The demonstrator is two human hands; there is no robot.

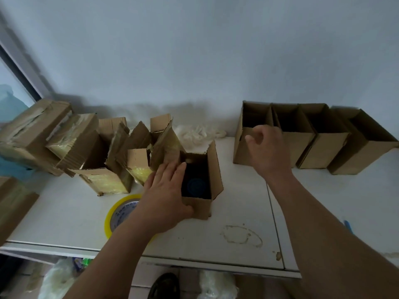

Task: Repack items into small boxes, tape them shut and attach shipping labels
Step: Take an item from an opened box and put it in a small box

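A small open cardboard box point(213, 169) stands in the middle of the white table point(237, 201); a dark item with a blue round top point(196, 184) sits inside it. My left hand point(166, 195) lies flat against the box's left side and front corner, fingers straight along the rim. My right hand point(266, 147) hovers in the air to the right of that box, fingers loosely curled, holding nothing, in front of the leftmost empty box point(248, 143). A roll of yellow tape point(117, 214) lies flat beside my left wrist.
Several empty open boxes point(336, 143) stand in a row at the back right. Opened, taped boxes point(103, 160) crowd the back left. White packing filler point(198, 131) lies against the wall. A blue pen point(348, 226) sits at the right edge.
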